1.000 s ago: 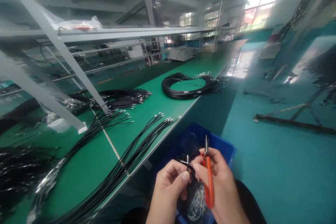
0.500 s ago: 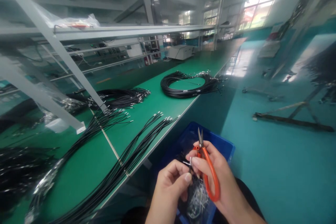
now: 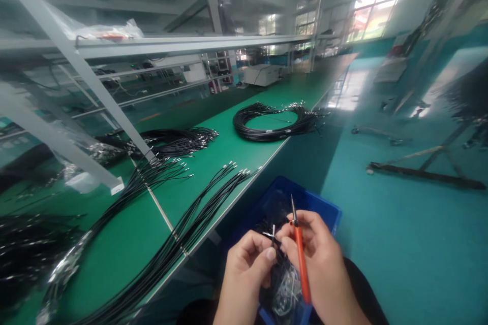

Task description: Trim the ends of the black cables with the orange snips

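Note:
My left hand (image 3: 249,266) pinches a black cable end (image 3: 273,242) between thumb and fingers; pale strands or wires stick up from its tip. Close beside it, my right hand (image 3: 314,254) carries scissors (image 3: 300,256) with orange handles, their slim blades pointing up and away from me. The right thumb and fingertips meet near the cable end; whether they also grip part of it I cannot tell. Both hands are over a blue plastic bin (image 3: 331,209), which holds clear and whitish scraps (image 3: 286,287) and dark pieces.
A green-topped bench (image 3: 213,155) runs along the left. On it lie a coiled black cable bundle (image 3: 263,134), a loose bundle (image 3: 183,233) along the front edge, and more bundles (image 3: 179,142) by the shelf post (image 3: 102,94). A wheeled stand (image 3: 423,172) is on the floor at right.
The scissors have turned in my right hand, so the blades now look edge-on and closed instead of apart. The right fingers have shifted slightly; the left hand stays nearly in place.

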Demonstrator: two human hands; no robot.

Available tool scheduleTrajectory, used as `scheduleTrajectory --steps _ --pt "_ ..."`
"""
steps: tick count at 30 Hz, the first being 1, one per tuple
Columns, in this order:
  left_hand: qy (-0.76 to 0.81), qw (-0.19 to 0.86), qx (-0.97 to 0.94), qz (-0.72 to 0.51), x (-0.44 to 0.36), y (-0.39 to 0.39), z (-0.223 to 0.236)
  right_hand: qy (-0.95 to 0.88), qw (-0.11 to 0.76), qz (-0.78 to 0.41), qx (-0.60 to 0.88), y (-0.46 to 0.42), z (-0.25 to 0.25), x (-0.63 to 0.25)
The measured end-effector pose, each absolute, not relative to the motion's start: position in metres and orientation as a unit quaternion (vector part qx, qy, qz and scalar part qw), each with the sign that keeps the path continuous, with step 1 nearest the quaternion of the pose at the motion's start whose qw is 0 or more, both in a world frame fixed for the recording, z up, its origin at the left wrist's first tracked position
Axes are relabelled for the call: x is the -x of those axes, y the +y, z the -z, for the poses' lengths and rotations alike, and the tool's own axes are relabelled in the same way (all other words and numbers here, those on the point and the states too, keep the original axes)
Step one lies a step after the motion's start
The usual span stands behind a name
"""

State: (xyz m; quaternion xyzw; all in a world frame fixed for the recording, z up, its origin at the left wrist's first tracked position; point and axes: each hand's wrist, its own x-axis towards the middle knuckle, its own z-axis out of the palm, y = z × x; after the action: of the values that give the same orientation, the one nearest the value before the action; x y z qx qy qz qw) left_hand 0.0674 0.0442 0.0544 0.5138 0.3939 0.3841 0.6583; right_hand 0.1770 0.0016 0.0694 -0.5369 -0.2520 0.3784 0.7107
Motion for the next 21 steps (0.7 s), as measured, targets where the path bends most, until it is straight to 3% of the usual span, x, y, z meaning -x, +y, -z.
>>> scheduleTrajectory --steps 9,16,21 --pt "0.392 0.661 -0.51 -0.387 -0.068 0.044 -0.057 -0.328 0.681 -0.326 0.568 0.0 -0.07 -0.179" --pt "0.4 0.661 -0.519 -0.365 -0.069 0.041 -0.062 -0.394 0.685 -0.118 0.602 0.001 -0.061 -0.17" --pt "0.382 0.664 -0.483 -0.424 -0.07 0.041 -0.058 -0.457 0.685 -0.005 0.567 0.001 -0.055 -0.172"
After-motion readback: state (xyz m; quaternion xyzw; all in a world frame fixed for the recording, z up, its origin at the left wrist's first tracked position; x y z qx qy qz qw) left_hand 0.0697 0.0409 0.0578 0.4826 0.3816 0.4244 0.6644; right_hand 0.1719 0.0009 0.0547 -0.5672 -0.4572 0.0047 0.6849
